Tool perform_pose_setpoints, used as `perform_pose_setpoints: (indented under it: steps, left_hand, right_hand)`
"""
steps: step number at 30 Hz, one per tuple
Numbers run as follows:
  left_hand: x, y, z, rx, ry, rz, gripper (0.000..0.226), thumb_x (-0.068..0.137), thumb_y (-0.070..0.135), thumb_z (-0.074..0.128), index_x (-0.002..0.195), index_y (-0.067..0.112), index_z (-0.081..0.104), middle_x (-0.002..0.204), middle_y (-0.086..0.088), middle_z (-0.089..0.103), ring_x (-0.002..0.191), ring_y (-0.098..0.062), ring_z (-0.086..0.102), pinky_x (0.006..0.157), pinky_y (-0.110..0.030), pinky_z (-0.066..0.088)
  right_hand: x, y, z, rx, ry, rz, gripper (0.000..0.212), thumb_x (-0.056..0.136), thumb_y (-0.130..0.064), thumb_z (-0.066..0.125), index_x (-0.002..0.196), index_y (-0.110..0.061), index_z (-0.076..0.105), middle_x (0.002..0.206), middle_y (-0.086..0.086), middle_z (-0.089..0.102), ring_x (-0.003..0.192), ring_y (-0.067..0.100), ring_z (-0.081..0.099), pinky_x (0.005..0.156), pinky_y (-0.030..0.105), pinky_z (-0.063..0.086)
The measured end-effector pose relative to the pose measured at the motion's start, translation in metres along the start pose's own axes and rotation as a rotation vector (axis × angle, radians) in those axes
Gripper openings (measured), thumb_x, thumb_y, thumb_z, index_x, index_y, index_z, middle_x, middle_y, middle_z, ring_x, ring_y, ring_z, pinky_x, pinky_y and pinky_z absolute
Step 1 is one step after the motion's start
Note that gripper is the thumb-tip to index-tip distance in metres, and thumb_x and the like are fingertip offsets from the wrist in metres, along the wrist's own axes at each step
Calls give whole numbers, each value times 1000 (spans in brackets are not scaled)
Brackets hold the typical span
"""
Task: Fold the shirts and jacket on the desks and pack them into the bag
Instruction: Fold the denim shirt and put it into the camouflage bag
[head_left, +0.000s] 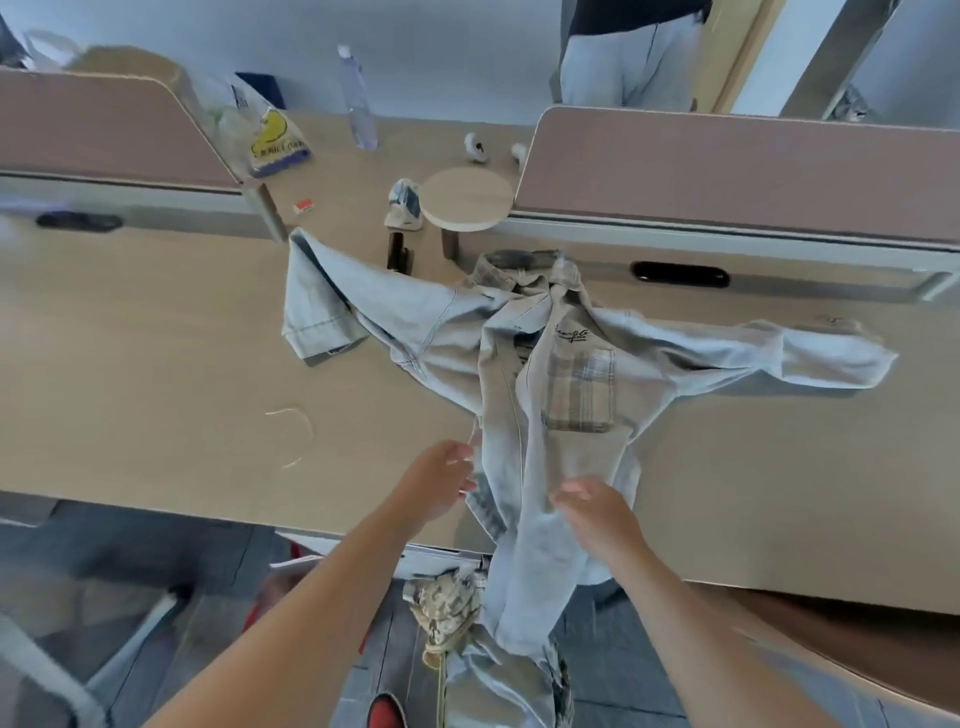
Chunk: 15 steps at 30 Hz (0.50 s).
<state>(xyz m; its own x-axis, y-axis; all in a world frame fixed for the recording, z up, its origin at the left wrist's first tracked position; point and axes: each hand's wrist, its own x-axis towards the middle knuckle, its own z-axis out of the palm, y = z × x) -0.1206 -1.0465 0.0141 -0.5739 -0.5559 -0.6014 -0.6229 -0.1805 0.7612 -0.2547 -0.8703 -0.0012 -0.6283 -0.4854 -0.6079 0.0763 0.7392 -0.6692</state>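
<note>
My left hand (444, 480) and right hand (597, 512) pinch the denim jacket (571, 374), which lies unfolded across the desk (156, 389), so I judge all folding and packing lie ahead.

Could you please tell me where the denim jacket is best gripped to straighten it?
Probably the hem of the denim jacket, at both sides, from the near edge of the desk: its lower part hangs off there, sleeves spread farther back.
</note>
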Motion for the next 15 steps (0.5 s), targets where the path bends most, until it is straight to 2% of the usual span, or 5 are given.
perform_pose_setpoints:
  steps: [2, 5, 7, 12, 15]
  left_hand:
    - [10, -11, 3, 9, 6, -15, 33, 98, 3, 47, 129, 11, 55, 107, -10, 67, 99, -28, 70, 95, -46, 55]
    - [28, -22, 6, -24, -13, -37, 41, 98, 3, 44, 135, 19, 49, 101, -12, 68, 100, -28, 70, 92, -39, 57]
    - [42, -29, 6, -34, -40, -24, 46, 97, 1, 45, 138, 22, 46, 106, -14, 68, 95, -25, 70, 92, -39, 58]
    - [67, -39, 14, 62, -33, 58, 45, 87, 4, 51, 128, 24, 55, 98, -1, 71, 91, -18, 69, 89, -40, 58]
    - [66, -37, 14, 240, 42, 103, 21, 85, 9, 55, 100, 21, 63, 81, 4, 69, 72, -12, 66, 64, -26, 51]
  right_hand:
    - [7, 6, 14, -51, -23, -60, 29, 82, -48, 61, 106, -35, 52, 101, -12, 51, 78, 9, 55, 63, 25, 44]
    - [26, 16, 37, -233, 40, -121, 61, 82, -55, 67, 131, -23, 48, 120, -5, 45, 99, 14, 55, 75, 32, 47]
    - [37, 16, 49, -347, 118, -116, 69, 79, -63, 67, 127, -16, 50, 124, 0, 45, 103, 19, 55, 77, 35, 48]
    - [55, 16, 60, -413, 253, -47, 23, 93, -33, 53, 106, -15, 58, 116, 1, 46, 89, 24, 58, 79, 40, 50]
    - [61, 18, 56, -349, 307, -39, 22, 99, -20, 41, 84, -15, 56, 98, 4, 55, 77, 24, 57, 71, 38, 47]
